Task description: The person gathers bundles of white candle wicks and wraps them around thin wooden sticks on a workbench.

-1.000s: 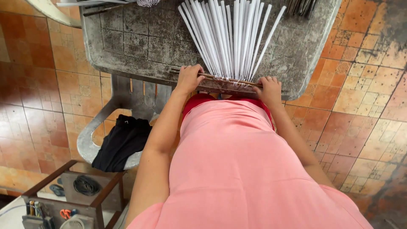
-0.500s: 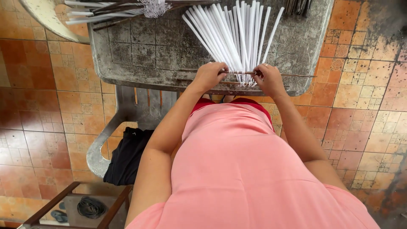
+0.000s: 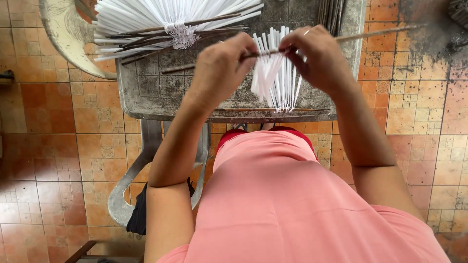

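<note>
My left hand (image 3: 222,65) and my right hand (image 3: 317,56) are raised over a worn grey table (image 3: 146,92). Between them they pinch a thin wooden stick (image 3: 380,33) that runs sideways and pokes out to the right. A row of white tubes (image 3: 275,73) hangs from this stick like a fringe, just above the table. Each hand grips the stick at one end of the row.
A tied fan of white tubes on sticks (image 3: 165,22) lies at the table's far left, over a pale round basin (image 3: 66,39). Dark rods (image 3: 331,12) lie at the table's far edge. A grey plastic chair (image 3: 136,170) with a black cloth (image 3: 139,216) stands on the orange tiled floor.
The hands have lifted the row of white tubes off the table's near edge and now hold it up by the stick. The view has tilted, showing the tied bundle at top left.
</note>
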